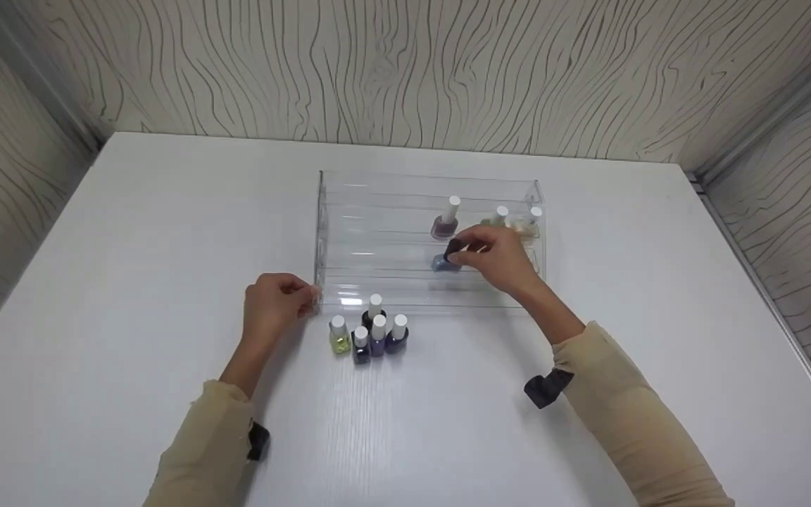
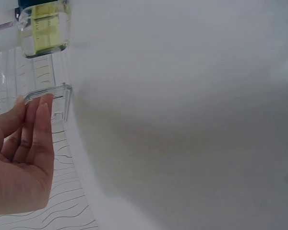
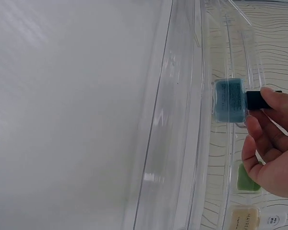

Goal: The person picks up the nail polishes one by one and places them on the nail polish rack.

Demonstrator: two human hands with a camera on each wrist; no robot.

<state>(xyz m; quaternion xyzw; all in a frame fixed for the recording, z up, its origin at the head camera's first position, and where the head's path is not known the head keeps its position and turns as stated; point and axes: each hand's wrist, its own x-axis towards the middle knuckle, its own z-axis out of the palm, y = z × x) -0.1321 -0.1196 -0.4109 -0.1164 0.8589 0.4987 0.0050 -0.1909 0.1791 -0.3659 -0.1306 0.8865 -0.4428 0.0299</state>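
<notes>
A clear tiered nail polish rack [image 1: 391, 289] lies on the white table. My right hand [image 1: 500, 260] pinches the black cap of a blue nail polish bottle [image 3: 229, 100], which is over one of the rack's middle tiers. At the rack's front left corner, my left hand [image 1: 275, 306] holds its side edge between thumb and fingers. On an upper tier stand a mauve bottle [image 1: 445, 222], a green bottle [image 3: 248, 179] and a cream bottle [image 3: 245, 218], all with white caps; the right hand partly hides the green one in the head view.
Before the rack's front left stand several white-capped bottles: a yellow bottle [image 1: 339, 336] at the left, then dark and purple ones such as the dark bottle [image 1: 396, 336]. A wood-grain patterned wall [image 1: 377, 70] rises behind the table [image 1: 448, 436].
</notes>
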